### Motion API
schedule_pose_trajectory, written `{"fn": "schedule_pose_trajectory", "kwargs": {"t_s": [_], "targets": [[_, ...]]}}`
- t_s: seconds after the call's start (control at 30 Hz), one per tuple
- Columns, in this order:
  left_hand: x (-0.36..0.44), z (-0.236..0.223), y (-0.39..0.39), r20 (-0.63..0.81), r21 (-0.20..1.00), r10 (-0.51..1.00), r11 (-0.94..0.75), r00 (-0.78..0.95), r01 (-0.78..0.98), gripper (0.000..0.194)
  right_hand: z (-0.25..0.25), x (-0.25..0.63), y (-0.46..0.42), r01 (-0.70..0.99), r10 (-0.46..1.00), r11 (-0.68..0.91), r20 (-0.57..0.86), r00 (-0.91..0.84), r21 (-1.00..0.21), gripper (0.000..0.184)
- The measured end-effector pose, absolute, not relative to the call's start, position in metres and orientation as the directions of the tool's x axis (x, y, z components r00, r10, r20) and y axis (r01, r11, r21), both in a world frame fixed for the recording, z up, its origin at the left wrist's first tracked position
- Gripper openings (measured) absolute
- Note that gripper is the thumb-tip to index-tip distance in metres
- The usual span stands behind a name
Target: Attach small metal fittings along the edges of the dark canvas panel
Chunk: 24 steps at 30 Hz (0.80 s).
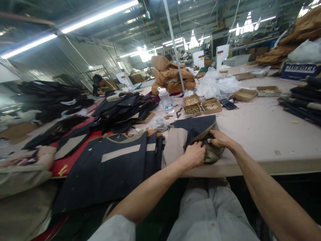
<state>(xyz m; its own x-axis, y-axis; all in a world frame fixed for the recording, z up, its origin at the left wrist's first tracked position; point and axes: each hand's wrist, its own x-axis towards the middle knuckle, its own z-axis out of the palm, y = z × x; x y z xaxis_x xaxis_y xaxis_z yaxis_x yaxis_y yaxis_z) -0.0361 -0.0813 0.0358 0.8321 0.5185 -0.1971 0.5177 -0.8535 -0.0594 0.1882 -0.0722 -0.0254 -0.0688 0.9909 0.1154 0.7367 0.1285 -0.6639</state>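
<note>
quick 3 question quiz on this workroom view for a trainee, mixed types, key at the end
1. Multiple choice: what do the left hand and right hand both touch?
a) a cardboard tray
b) navy-and-olive fabric
c) a plastic bag

2. True or false: the water bottle stands upright on the pale table.

3. Fill in the blank: the white lettering on the blue box at the right reads ____.

Key: 1 b; 2 true; 3 BLUE GIRL
</note>
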Motion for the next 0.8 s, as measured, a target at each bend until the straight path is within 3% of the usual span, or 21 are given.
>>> {"fn": "schedule_pose_trajectory", "kwargs": {"t_s": [0.07,0.17,0.27,0.43,0.53,0.6,0.73,0.8], "targets": [[-0.035,0.03,-0.082,-0.176,-0.069,0.511,-0.859,0.842,0.507,0.04,-0.036,0.196,-0.088,0.699,0.985,0.132,0.171,-0.013,-0.703,0.047],[-0.037,0.023,-0.086,-0.123,-0.084,0.504,-0.864,0.855,0.497,0.043,-0.055,0.206,-0.134,0.614,0.905,0.078,0.315,0.287,-0.785,0.041],[-0.039,0.021,-0.086,-0.092,-0.057,0.514,-0.858,0.853,0.511,0.046,-0.065,0.201,-0.188,0.597,0.831,-0.003,0.33,0.448,-0.802,0.042],[-0.037,0.028,-0.084,-0.09,0.03,0.57,-0.818,0.816,0.575,0.042,-0.059,0.156,-0.228,0.762,0.879,0.125,0.427,0.212,-0.635,0.046],[-0.038,0.039,-0.084,-0.099,0.028,0.57,-0.818,0.816,0.575,0.031,-0.062,0.132,-0.22,0.827,0.903,0.114,0.405,0.145,-0.55,0.055],[-0.044,0.047,-0.08,-0.061,-0.008,0.474,-0.88,0.878,0.474,0.022,-0.065,0.125,-0.214,0.857,0.919,0.069,0.367,0.145,-0.51,0.057],[-0.07,0.063,-0.058,-0.038,-0.081,0.222,-0.972,0.974,0.219,0.037,-0.066,0.123,-0.21,0.882,0.929,0.04,0.343,0.14,-0.469,0.051],[-0.081,0.067,-0.044,-0.078,-0.089,0.173,-0.982,0.982,0.166,0.031,-0.063,0.123,-0.21,0.887,0.929,0.026,0.338,0.148,-0.46,0.048]]}}
